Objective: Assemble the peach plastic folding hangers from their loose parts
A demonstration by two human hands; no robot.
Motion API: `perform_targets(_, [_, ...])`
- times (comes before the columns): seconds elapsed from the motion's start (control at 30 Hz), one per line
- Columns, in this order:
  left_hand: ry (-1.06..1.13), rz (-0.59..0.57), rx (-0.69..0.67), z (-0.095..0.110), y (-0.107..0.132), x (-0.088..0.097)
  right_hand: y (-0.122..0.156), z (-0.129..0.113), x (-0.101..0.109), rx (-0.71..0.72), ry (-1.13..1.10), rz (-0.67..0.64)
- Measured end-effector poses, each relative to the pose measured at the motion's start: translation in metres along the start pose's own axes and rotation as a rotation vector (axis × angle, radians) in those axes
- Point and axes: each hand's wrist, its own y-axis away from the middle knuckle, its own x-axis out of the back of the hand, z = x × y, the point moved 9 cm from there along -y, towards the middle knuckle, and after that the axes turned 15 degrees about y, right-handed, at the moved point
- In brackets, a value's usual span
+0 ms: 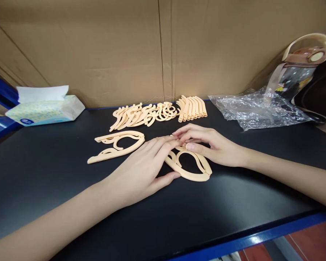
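Observation:
A cream plastic folding clothes hanger point(194, 177) lies folded on the black tabletop beneath both hands. My left hand point(143, 168) reaches over its left end, thumb against the near edge and fingers across the far side, gripping it. From the right, my right hand point(213, 145) has its fingers bent onto the hanger's upper edge, near the left fingertips. The two hands cover the hanger's left part. Beyond my left hand, a second folded hanger point(132, 148) rests flat, its hook curled inside.
Along the back lie cream hooked pieces point(133, 114), several rings or hooks point(167, 111) and a row of curved arms point(192, 108). A tissue pack point(47, 110) stands at left. Crumpled clear plastic point(250, 108) and a drinking bottle point(299, 78) are at right, before a cardboard wall point(119, 47).

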Motion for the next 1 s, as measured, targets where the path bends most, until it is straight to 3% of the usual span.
perform_targets(0.13, [0.015, -0.022, 0.013, 0.000, 0.000, -0.002, 0.000, 0.007, -0.002, -0.092, -0.184, -0.009])
perform_targets(0.23, [0.034, -0.018, 0.036, -0.002, 0.000, -0.002, 0.001, 0.007, -0.001, -0.105, -0.201, 0.001])
perform_targets(0.63, [-0.026, -0.030, 0.070, -0.006, 0.000, -0.004, 0.001, -0.012, 0.003, 0.051, 0.151, 0.035])
perform_targets(1.0, [0.023, -0.059, 0.078, -0.007, -0.001, -0.006, 0.003, -0.011, 0.000, 0.066, 0.138, -0.001])
